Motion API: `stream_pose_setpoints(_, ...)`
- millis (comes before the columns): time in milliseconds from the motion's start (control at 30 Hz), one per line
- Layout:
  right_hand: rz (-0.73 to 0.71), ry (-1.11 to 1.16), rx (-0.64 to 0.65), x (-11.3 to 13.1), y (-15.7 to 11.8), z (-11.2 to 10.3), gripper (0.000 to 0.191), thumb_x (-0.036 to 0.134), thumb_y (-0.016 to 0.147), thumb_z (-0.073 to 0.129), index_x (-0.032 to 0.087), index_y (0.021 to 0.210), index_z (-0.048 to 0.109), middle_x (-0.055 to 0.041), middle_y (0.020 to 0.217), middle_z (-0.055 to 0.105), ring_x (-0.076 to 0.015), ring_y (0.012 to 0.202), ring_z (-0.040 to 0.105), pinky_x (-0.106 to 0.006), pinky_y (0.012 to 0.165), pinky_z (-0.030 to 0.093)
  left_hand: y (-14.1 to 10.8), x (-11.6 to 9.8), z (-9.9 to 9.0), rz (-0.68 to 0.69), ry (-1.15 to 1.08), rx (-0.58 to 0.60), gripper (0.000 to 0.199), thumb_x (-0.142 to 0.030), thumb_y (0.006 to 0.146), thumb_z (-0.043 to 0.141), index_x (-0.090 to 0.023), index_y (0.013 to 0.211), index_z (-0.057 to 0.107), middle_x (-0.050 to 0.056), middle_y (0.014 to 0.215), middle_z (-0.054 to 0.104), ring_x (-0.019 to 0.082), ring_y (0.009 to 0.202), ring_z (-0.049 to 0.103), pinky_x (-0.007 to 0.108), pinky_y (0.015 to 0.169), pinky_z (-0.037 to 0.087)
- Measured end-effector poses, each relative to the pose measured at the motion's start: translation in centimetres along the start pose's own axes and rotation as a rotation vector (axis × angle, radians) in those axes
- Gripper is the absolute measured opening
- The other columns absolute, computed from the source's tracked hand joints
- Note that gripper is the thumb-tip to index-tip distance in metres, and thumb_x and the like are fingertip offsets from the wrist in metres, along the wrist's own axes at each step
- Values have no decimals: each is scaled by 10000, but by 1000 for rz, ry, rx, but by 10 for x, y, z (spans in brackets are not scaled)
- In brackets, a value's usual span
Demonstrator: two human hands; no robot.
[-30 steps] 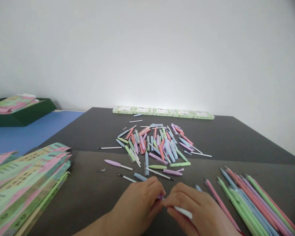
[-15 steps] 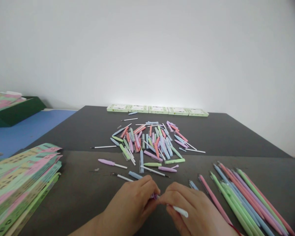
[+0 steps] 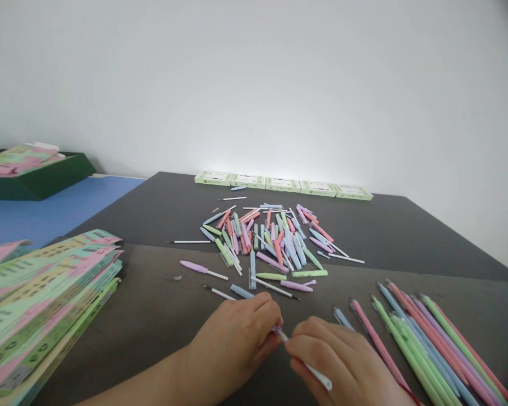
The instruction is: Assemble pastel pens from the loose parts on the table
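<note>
My left hand (image 3: 241, 338) is closed around a small purple pen part (image 3: 276, 328), mostly covered by the fingers. A white pen refill (image 3: 319, 376) is pinched in my right hand (image 3: 336, 355). Its near end sticks out below the fingers, and its far end meets the purple part between both hands. Just beyond my left hand lie a light blue pen part (image 3: 241, 291) and a loose refill (image 3: 220, 292) with a dark tip. A light blue pen piece (image 3: 342, 318) lies beside my right hand.
A pile of pastel pen parts and refills (image 3: 271, 237) covers the table's middle. Finished-looking pens (image 3: 423, 338) lie at right. Printed card packaging (image 3: 46, 304) is stacked at left. Flat boxes (image 3: 283, 185) line the back edge; a green tray (image 3: 38, 180) stands far left.
My hands have moved slightly apart, and more of the white refill shows between them. The whole view has shifted a little, moving the table things rightward in the picture.
</note>
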State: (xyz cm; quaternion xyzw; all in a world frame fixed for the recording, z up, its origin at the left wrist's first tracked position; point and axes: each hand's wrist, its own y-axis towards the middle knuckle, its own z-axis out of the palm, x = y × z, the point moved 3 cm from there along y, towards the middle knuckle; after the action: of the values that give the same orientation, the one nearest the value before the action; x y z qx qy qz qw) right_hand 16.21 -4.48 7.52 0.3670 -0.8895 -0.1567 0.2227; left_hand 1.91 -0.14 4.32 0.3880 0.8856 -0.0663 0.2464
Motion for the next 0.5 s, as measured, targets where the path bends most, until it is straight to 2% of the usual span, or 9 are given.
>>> stream_pose_setpoints(133,44,-9,62,-1,1,5,219,174,945,373,190,821,554,-5,683,608,-151,583,571,-248,495,418,1,0,-2,20,4,-4,56,-159,864,536,-207,859,507,-24,813,564,141,684,540,240,571,353)
stream_pose_setpoints(267,76,72,1,-1,1,1,108,252,908,463,182,951,533,-5,742,621,-151,644,594,-236,545,452,0,0,-2,-2,-35,-2,50,-205,892,512,-205,842,511,-21,811,564,137,688,548,230,576,365)
stream_pose_setpoints(367,98,152,-6,-2,0,-3,60,179,864,497,186,919,519,14,701,596,-125,596,563,-209,519,431,-2,0,-1,-20,-27,-3,43,-209,882,531,-203,843,516,-23,807,563,135,678,548,228,577,367)
stream_pose_setpoints(500,119,217,36,-4,2,-4,100,97,864,480,183,871,531,-4,744,621,-119,656,580,-199,581,446,-3,1,0,-2,-9,-9,26,-193,874,537,-206,858,521,-26,804,560,132,672,547,228,578,363)
